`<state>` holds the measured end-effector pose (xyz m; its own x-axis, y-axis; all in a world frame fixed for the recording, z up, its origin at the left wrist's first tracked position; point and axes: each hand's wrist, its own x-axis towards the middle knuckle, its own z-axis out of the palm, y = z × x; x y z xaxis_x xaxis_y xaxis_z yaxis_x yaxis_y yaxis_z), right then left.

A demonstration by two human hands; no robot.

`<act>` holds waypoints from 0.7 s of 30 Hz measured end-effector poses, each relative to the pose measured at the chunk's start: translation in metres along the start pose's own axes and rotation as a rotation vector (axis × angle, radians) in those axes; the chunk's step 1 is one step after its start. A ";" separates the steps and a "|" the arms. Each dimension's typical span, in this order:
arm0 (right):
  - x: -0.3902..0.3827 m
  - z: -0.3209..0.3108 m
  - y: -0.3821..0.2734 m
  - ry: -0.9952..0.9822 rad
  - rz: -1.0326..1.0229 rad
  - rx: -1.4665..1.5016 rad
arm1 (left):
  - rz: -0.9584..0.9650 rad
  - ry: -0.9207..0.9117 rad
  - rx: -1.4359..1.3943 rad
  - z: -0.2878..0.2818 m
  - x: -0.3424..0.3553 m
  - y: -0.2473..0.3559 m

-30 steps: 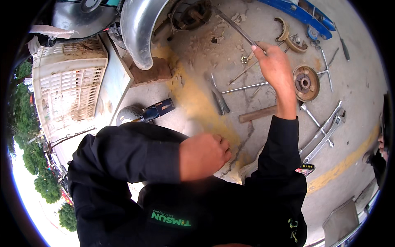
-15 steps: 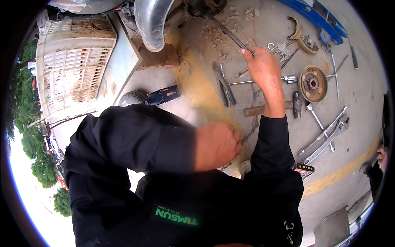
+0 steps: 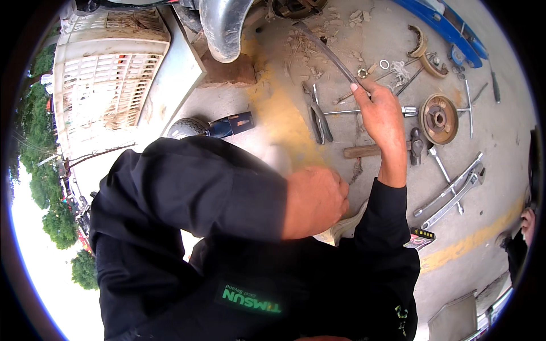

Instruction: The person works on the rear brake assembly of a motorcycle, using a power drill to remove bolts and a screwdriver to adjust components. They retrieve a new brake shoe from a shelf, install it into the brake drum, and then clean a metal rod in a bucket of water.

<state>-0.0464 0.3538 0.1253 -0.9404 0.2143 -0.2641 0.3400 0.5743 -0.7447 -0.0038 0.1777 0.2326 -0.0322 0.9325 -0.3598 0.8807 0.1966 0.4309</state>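
My right hand (image 3: pixel 382 116) is closed round the near end of a long flat metal bar (image 3: pixel 330 54). The bar slants away to the far left, and its tip lies just short of a dark round hub (image 3: pixel 298 8) at the top edge. My left hand (image 3: pixel 318 202) is curled close to my body, its fingers turned under and partly hidden; whether anything is in them does not show. Below my right wrist lies a hammer (image 3: pixel 361 152) with a wooden handle. Pliers (image 3: pixel 319 120) rest left of that hand, and a rusty brake drum (image 3: pixel 438 118) lies to its right.
Two curved brake shoes (image 3: pixel 420 41) lie at the far right, near a blue metal frame (image 3: pixel 446 24). An adjustable wrench (image 3: pixel 455 199) lies nearer me. At left are a white plastic crate (image 3: pixel 114 74), a brick (image 3: pixel 233 71) and a spray can (image 3: pixel 219 128). Another person's hand (image 3: pixel 529 220) shows at right.
My right hand has drawn the bar back toward me and to the right, so its tip has come away from the hub. My left hand stays curled; the whole view has shifted slightly.
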 end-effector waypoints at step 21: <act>0.004 0.001 0.003 -0.006 0.010 -0.082 | 0.050 -0.001 -0.007 -0.001 0.009 0.000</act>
<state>-0.0493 0.3551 0.1215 -0.9369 0.2154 -0.2753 0.3486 0.6352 -0.6893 -0.0047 0.1867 0.2306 0.0125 0.9408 -0.3388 0.8777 0.1519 0.4544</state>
